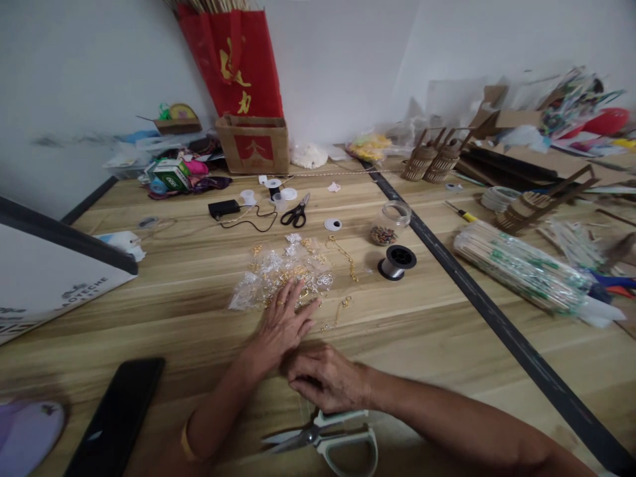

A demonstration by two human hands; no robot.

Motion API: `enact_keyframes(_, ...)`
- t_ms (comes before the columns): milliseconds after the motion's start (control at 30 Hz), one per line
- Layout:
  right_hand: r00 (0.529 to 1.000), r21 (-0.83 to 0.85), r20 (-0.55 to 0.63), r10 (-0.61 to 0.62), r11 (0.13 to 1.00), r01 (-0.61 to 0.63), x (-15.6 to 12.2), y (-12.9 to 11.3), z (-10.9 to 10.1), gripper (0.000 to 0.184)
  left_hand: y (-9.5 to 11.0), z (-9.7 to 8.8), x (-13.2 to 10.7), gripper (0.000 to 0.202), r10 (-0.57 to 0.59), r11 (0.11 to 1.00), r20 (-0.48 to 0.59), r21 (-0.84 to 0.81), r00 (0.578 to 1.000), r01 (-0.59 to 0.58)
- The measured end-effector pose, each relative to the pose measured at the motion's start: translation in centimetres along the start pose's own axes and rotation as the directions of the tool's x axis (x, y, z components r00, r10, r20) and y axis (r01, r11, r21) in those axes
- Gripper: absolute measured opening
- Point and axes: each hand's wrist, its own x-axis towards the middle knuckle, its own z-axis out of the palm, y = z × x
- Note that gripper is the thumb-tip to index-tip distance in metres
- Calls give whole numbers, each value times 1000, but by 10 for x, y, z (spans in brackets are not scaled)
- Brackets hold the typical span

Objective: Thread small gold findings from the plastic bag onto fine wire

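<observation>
- Okay, so two bare hands over one wooden worktop [432, 318], and I'm counting everything.
- Left hand [283, 324]: fingers spread loose over the near edge of one pile of clear packets and gold and silver bits [271, 264]. Way too many bits to count, and can't tell if anything's pinched. One yellowish band [187, 445] on that arm.
- Right hand [330, 377]: fingers curled in, just beside the left. Honestly can't tell if there's something in them.
- Two gold chains, both right of the pile: one longer [342, 249], one shorter [338, 314] and nearer.
- Two scissors: a pale-handled pair [311, 435] below the right hand, blades a bit apart, plus a black-handled pair [297, 213] behind the pile.
- One black spool [396, 262] of wire, near one clear jar [396, 215] with beads [383, 234] in the bottom.
- One dark phone [119, 417], lower left.
- Three little baskets off right: two side by side [431, 164], one apart [521, 212].
- Two bags at the back: one red [253, 66], one brown [253, 159].
</observation>
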Motion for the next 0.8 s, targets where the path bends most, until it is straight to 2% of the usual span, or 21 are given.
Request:
enact_keyframes(233,1000,-6,-3,-1,1000,1,0,-1,-1,5,-4,-3,-2,34,-24,998,-29,-51,999,22)
enact_keyframes(567,999,-33,-33,25,999,-26,1,-7,-4,10,-15,-8,5,24,-66,967,-183,-252,981,19)
enact_keyframes(667,999,-29,-39,27,999,-28,1,-7,-4,10,-15,-18,11,19,-57,971,-146,-240,988,20)
enact_keyframes(800,999,-14,-53,11,1000,-12,2,-8,-5,10,-11,-28,24,16,53,991,-53,-120,997,-59)
